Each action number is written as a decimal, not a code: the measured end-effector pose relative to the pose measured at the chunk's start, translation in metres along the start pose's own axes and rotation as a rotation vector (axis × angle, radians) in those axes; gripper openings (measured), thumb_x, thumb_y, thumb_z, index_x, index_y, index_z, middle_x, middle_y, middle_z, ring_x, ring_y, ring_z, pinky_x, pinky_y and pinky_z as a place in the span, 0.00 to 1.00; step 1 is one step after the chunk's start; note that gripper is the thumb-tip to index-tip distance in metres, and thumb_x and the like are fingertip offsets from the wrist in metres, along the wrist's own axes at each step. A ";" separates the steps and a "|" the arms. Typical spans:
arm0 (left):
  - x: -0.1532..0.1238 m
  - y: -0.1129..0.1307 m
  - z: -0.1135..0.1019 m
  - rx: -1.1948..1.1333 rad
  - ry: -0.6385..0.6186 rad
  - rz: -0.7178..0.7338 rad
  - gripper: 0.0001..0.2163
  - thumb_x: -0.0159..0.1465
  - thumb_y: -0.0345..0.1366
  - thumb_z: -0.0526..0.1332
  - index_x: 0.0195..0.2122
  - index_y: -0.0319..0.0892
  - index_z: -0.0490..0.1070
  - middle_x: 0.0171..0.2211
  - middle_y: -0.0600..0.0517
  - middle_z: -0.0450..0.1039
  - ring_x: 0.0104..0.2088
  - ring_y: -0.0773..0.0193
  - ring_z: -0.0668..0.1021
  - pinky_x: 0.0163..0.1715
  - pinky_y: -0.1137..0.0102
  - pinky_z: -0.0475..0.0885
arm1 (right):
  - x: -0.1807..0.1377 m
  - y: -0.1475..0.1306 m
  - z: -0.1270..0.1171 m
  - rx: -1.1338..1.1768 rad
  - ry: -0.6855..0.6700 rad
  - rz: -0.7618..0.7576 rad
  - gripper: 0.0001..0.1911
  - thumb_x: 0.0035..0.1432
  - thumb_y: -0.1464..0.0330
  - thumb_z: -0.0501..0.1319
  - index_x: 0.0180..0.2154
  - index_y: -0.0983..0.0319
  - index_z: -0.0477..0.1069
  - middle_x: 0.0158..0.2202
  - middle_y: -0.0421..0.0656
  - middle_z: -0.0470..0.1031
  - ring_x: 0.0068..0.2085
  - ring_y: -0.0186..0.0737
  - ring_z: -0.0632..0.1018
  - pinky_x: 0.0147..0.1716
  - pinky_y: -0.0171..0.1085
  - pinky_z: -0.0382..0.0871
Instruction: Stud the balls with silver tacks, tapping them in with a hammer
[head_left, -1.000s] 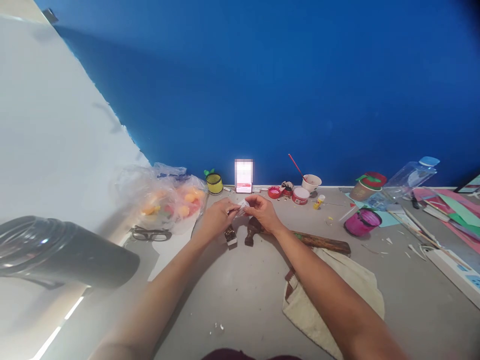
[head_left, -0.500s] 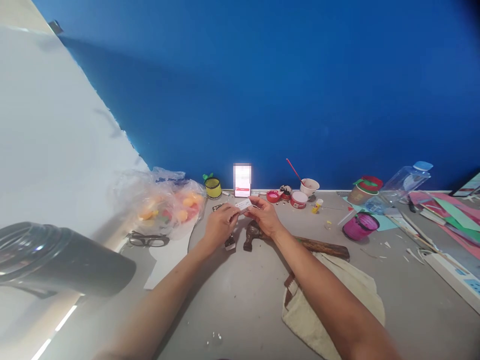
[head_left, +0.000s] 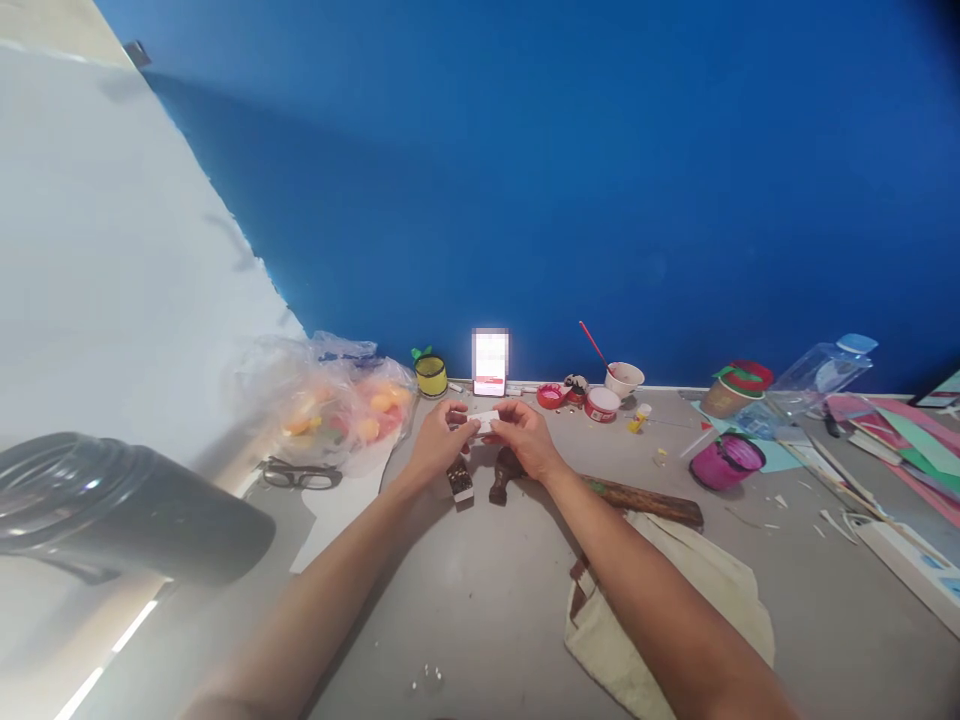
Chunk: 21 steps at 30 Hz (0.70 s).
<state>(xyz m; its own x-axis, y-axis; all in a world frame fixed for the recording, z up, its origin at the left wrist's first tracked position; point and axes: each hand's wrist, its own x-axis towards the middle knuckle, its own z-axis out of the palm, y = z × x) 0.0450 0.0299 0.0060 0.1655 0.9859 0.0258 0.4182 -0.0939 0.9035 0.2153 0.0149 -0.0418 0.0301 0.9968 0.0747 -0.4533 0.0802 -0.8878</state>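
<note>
Between both hands, at the middle of the desk, is a small white rectangular piece with faint marks; its exact kind I cannot make out. My left hand pinches its left end with thumb and fingers. On the right end, my right hand is closed in the same way. Below my left hand lies a dark speckled little box with a white end, partly hidden by the fingers. A hammer with a wooden handle lies under my right wrist, its head partly covered by the hand.
A lit phone stands against the blue wall. Nearby are a yellow cup, a white bowl and a pink cup. A cloth bag lies under my right forearm. Glasses and a big grey bottle are left.
The white piece has turned from tilted to nearly level, and my fingers have shifted on it. My left hand has moved slightly, showing more of the speckled box. The view has shifted slightly.
</note>
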 end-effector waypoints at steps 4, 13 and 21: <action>0.000 0.001 0.000 -0.032 -0.111 -0.070 0.14 0.61 0.37 0.63 0.47 0.38 0.75 0.27 0.52 0.78 0.21 0.65 0.78 0.21 0.74 0.70 | -0.003 -0.001 0.005 -0.156 0.002 -0.023 0.17 0.45 0.64 0.72 0.38 0.60 0.74 0.32 0.37 0.75 0.34 0.38 0.78 0.37 0.42 0.81; -0.005 0.001 0.007 0.063 -0.042 -0.028 0.06 0.59 0.32 0.62 0.37 0.42 0.76 0.23 0.56 0.72 0.22 0.66 0.76 0.24 0.73 0.67 | -0.004 0.004 0.015 -0.487 0.148 -0.124 0.08 0.47 0.65 0.64 0.32 0.59 0.72 0.29 0.38 0.75 0.31 0.40 0.76 0.34 0.40 0.75; -0.005 0.002 0.011 0.133 -0.030 -0.037 0.06 0.60 0.32 0.61 0.36 0.43 0.77 0.24 0.56 0.73 0.21 0.65 0.76 0.24 0.72 0.67 | -0.005 0.015 0.018 -0.684 0.227 -0.197 0.08 0.51 0.65 0.60 0.35 0.58 0.72 0.33 0.41 0.77 0.36 0.43 0.77 0.39 0.42 0.75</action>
<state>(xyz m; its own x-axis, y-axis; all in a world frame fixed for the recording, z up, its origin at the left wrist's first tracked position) 0.0545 0.0237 0.0028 0.1732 0.9847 -0.0211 0.5386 -0.0768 0.8391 0.1925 0.0107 -0.0471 0.2702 0.9345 0.2319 0.2332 0.1702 -0.9574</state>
